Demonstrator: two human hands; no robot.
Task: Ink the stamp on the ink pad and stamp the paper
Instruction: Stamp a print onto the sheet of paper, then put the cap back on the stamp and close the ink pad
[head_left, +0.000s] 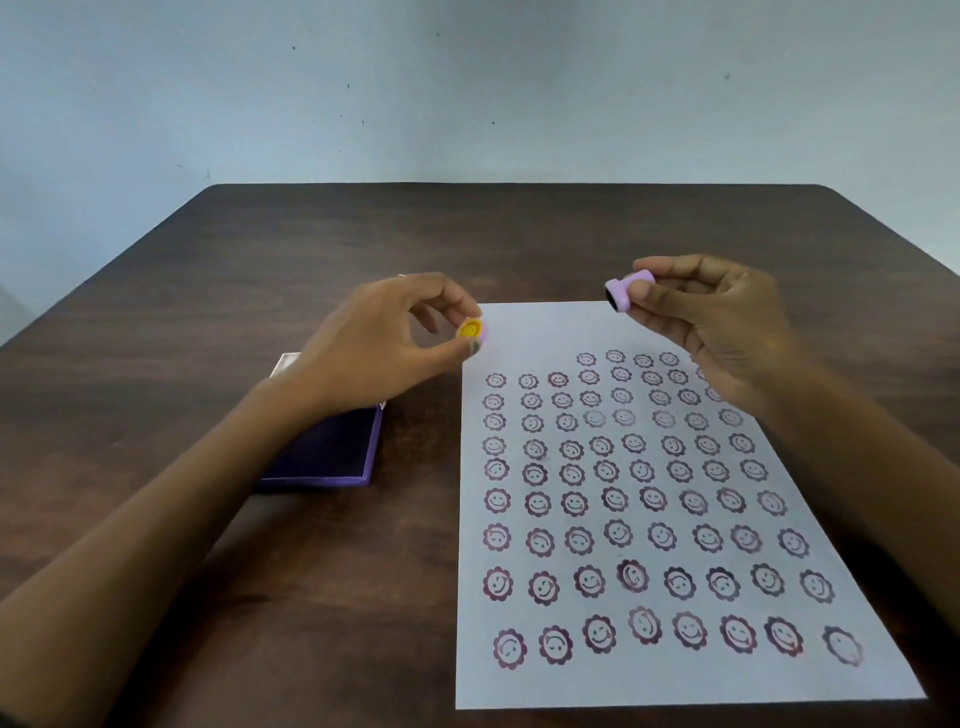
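On the left of the dark brown wooden tabletop (311, 249) we see the open purple ink pad in its lilac plastic tray (332, 449), partly hidden under our left forearm; its dark inked surface looks soft and wet, so we judge it wants only a light dab, and the shallow tray is probably light enough to slide if pushed. Just right of it, our left hand (374, 353) hovers above the tabletop, thumb and fingertips closed on a small round yellow cap with a smiling face (470, 330); it seems rigid, tiny and easy to drop. Further right lies the white sheet of paper (535, 332), flat, thin and likely to shift or crease under a sideways drag; it is covered nearly to the far edge with rows of purple flower-face prints, leaving a bare strip at the far end. Above that far edge our right hand (727, 322) pinches the small lilac plastic stamp (626, 289) by its short barrel, dark face turned left, clear of the paper; we judge it light, stiff and smooth, best gripped around the barrel behind the flared rim, keeping fingers off the inky face.
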